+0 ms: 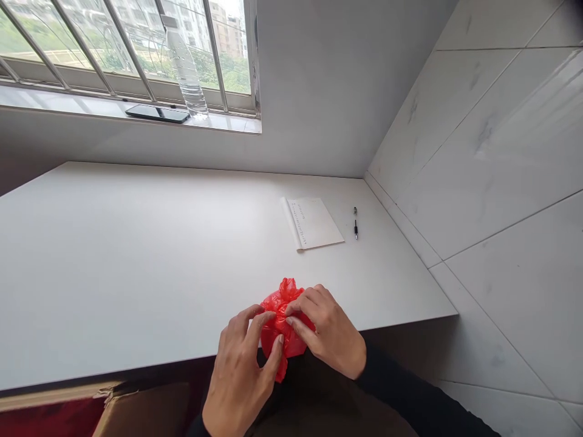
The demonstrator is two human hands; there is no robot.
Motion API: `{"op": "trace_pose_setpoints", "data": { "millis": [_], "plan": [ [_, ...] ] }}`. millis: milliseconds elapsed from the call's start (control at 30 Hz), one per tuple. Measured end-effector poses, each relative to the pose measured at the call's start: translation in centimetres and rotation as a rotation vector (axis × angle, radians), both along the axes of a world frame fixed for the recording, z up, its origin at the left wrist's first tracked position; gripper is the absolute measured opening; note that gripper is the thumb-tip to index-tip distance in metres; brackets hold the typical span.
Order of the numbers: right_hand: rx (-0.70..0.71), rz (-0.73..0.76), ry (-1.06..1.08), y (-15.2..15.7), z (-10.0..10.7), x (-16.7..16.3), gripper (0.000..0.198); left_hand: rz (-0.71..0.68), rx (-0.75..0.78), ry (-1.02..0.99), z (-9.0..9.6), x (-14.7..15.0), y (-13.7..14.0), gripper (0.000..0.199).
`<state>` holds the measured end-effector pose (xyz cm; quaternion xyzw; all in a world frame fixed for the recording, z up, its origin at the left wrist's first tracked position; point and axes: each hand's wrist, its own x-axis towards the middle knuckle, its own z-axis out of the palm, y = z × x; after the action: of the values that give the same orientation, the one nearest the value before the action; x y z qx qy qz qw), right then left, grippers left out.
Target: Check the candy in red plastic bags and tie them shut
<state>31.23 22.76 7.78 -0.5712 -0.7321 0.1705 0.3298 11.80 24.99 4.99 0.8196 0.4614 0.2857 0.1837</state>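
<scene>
A crumpled red plastic bag (288,306), knotted or bunched at the middle, is between my hands at the table's front edge. Thumb and fingertips of my right hand (325,331) pinch the bunched plastic from the right. From the left, my left hand (243,358) curls its fingers and thumb against the bag, gripping its side. A loose end of red plastic hangs below my left thumb. Whatever the bag may contain is hidden.
On the white table (159,255) lie an open notepad (316,223), a pen (356,229) and its cap (355,211). A phone (157,113) and a water bottle (186,73) are on the windowsill. Below the table's left front is a cardboard box (146,409).
</scene>
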Motion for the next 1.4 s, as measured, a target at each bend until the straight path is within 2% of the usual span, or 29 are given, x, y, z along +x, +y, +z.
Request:
{"op": "trace_pose_setpoints", "data": {
  "millis": [100,267,367,433,533,567,633,667,700,800,867,933,1000,1033,1100,1167,1267,1400],
  "plan": [
    [-0.03,-0.038,0.082,0.0,0.4,0.6,0.012,-0.036,0.044,0.001,-0.4,-0.5,0.6,0.008],
    [-0.15,-0.217,0.247,-0.6,1.0,2.6,0.012,0.042,0.081,-0.067,0.4,-1.9,1.6,0.009],
    [-0.2,-0.29,0.287,-0.8,1.3,3.1,0.017,0.142,0.002,-0.145,1.2,-2.0,1.6,0.015],
    [-0.168,-0.276,0.263,-0.8,1.4,2.7,0.015,0.14,-0.02,-0.157,1.4,-1.5,1.4,0.024],
    [-0.104,-0.17,0.156,-0.5,1.6,1.6,0.03,0.023,0.11,-0.05,1.2,-0.5,1.2,0.036],
    [-0.104,-0.13,0.117,-0.3,1.6,1.3,0.031,-0.021,0.157,-0.013,1.1,-0.3,1.2,0.031],
    [-0.134,-0.088,0.09,-0.1,1.6,1.1,0.017,-0.06,0.217,0.007,0.9,-0.4,1.4,0.016],
    [-0.146,-0.095,0.106,0.0,1.6,1.1,0.007,-0.05,0.225,-0.017,0.9,-0.6,1.5,0.012],
    [-0.152,-0.12,0.138,-0.1,1.6,1.3,0.007,-0.014,0.208,-0.059,0.9,-0.9,1.6,0.011],
    [-0.178,-0.244,0.259,-0.5,1.7,2.3,0.017,0.172,0.051,-0.217,1.5,-1.9,1.6,0.012],
    [-0.225,-0.286,0.312,-0.8,1.8,2.7,0.017,0.226,-0.014,-0.25,2.0,-1.9,1.4,0.017],
    [-0.252,-0.274,0.34,-1.0,1.9,2.7,0.013,0.164,0.037,-0.197,2.2,-1.4,1.1,0.03],
    [-0.242,-0.241,0.318,-1.0,2.0,2.2,0.024,0.068,0.139,-0.127,2.4,-0.6,1.0,0.038],
    [-0.23,-0.22,0.288,-1.0,2.1,2.0,0.027,0.037,0.181,-0.113,2.5,-0.2,1.0,0.035],
    [-0.218,-0.19,0.238,-0.9,2.3,1.7,0.016,0.034,0.209,-0.133,2.8,0.2,1.1,0.022],
    [-0.214,-0.2,0.27,-0.8,2.4,1.7,0.017,0.083,0.163,-0.2,3.3,0.1,1.1,0.015],
    [-0.192,-0.287,0.44,-0.9,2.2,2.5,0.023,0.262,0.029,-0.341,4.1,-0.9,1.0,0.014],
    [-0.183,-0.317,0.603,-1.3,1.8,3.5,0.022,0.464,-0.129,-0.459,4.9,-1.9,0.8,0.032]
  ]
}}
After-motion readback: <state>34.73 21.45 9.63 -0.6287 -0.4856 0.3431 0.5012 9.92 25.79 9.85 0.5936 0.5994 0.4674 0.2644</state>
